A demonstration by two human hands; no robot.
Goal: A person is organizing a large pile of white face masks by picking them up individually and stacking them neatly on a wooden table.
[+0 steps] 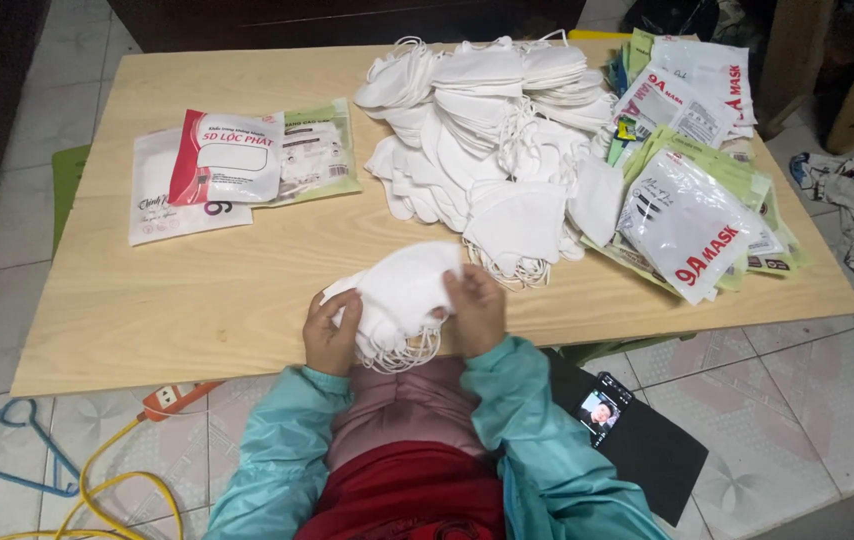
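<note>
Two bare hands are gripping a small stack of white face masks (402, 295) at the near edge of the pale wooden tabletop (207, 290). The left hand (331, 335) is curling its fingers (345, 308) around the stack's left side, pinching it from beneath and beside, while the right hand (475, 310) is pressing its fingers (457, 285) onto the stack's right side; elastic loops are dangling just below both sets of fingers. Just beyond the right fingers, a big loose heap of white masks (492, 130) is sprawling across the middle of the tabletop. Farther to the right of the fingers, a pile of printed mask packets (692, 215) in white, red and green is lying fanned out. Well beyond the left fingers, a few flat packets (232, 160) are resting apart from the rest. The person is wearing teal sleeves (522, 400). On the tiled floor below the right fingers, a phone (602, 408) is lying on a dark mat (657, 455); below the left fingers a yellow cable (112, 490) and a blue hanger (22, 440) are lying.
</note>
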